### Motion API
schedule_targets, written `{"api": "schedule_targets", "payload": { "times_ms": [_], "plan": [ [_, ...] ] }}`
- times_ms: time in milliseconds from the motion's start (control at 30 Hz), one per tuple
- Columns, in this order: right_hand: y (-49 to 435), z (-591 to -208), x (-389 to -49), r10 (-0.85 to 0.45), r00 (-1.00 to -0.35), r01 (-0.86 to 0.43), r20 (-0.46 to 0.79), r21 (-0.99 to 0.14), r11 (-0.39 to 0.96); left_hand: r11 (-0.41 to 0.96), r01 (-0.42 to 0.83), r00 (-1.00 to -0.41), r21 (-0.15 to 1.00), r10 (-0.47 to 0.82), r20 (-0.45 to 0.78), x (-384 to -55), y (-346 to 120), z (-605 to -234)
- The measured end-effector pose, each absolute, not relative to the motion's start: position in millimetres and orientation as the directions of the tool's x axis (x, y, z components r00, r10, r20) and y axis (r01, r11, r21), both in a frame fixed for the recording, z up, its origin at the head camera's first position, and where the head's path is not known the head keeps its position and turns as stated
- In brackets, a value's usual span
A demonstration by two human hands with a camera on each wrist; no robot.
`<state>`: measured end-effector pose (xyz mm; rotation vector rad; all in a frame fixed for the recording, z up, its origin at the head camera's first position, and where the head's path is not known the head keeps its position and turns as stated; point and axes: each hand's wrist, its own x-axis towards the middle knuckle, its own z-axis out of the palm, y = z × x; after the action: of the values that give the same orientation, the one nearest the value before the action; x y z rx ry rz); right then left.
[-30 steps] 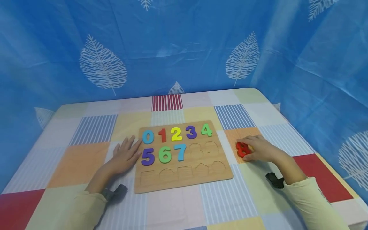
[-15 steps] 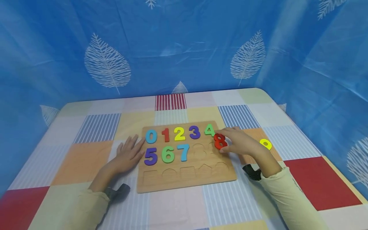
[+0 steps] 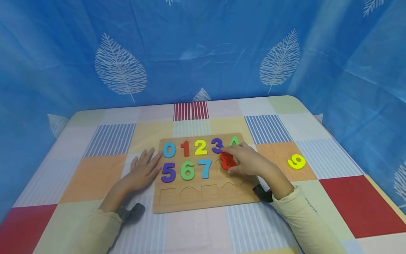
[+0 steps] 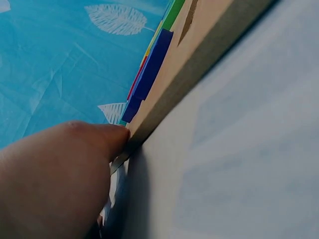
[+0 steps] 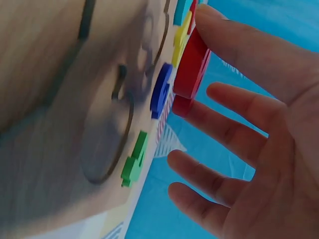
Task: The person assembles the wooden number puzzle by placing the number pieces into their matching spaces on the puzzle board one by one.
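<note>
My right hand (image 3: 248,160) pinches a red number 8 (image 3: 227,161) between thumb and fingers. In the right wrist view the red 8 (image 5: 191,67) is held just off the board's surface, over its shadow. The wooden puzzle board (image 3: 185,201) carries the numbers 0 to 7 in two rows, with the green 4 (image 3: 233,140) partly hidden behind my right hand. At the board's left edge rests my left hand (image 3: 139,174), fingers spread and touching the rim near the blue 0 (image 3: 169,150) and purple 5 (image 3: 168,172). The left wrist view shows the left thumb (image 4: 112,139) against that edge.
A yellow number 9 (image 3: 296,162) lies on the patchwork tablecloth (image 3: 336,155) to the right of the board. Along the board's front run several outlined shape recesses (image 3: 209,191). A blue curtain (image 3: 203,53) with white leaves hangs behind the table.
My right hand has picked up the red 8 from the cloth at right and carried it left over the board. The yellow 9 has come into full view. My left hand stays at the board.
</note>
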<state>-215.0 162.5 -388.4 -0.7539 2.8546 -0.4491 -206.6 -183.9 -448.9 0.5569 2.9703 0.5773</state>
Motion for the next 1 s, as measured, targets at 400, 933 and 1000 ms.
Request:
{"api": "schedule_targets", "payload": {
  "times_ms": [400,933,1000],
  "plan": [
    [150.7,-393.5,-209.2,-0.53,-0.842,-0.493,-0.099,-0.257,0.831,0.867,0.331,-0.934,0.372,0.357,0.002,-205.3,-183.8,-446.2],
    [150.1,-399.8,-210.5,-0.536,-0.839,-0.499,-0.097,-0.255,0.828,0.87,0.319,-0.936,0.377,0.351,-0.017,-206.4,-182.9,-449.4],
    [151.1,-400.0,-211.4,-0.533,-0.84,-0.498,-0.099,-0.25,0.831,0.868,0.322,-0.936,0.377,0.353,-0.015,-206.5,-182.7,-449.4]
  ]
}}
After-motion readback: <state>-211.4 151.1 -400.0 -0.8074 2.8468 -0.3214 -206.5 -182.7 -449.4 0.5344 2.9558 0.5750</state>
